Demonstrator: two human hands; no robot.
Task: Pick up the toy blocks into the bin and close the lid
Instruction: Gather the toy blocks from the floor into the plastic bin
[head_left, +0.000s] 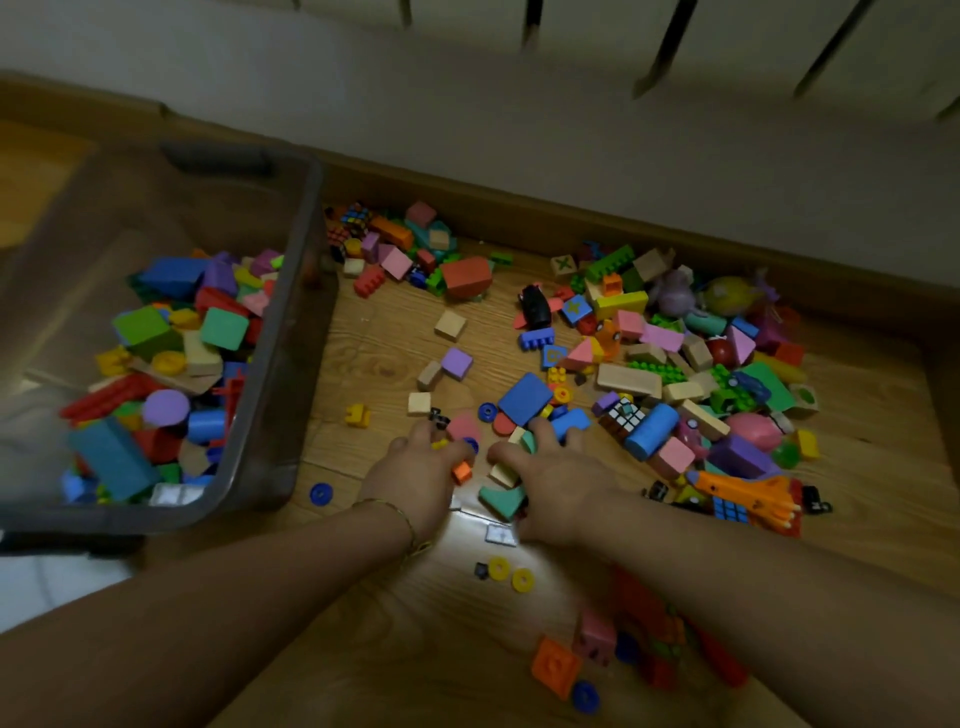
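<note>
Fingers (415, 436) of the left hand (415, 478) curl onto small blocks (461, 472); the right hand (558, 480) clenches others. The bin (291, 291) sits left, partly filled. The blocks on the floor (374, 343) look light, rigid, smooth: best scooped in handfuls.

bin (291, 332): cut off at the 9 o'clock edge
blocks under both hands: partly hidden
red pile (670, 639) at 5 o'clock: blurred, dim
</note>
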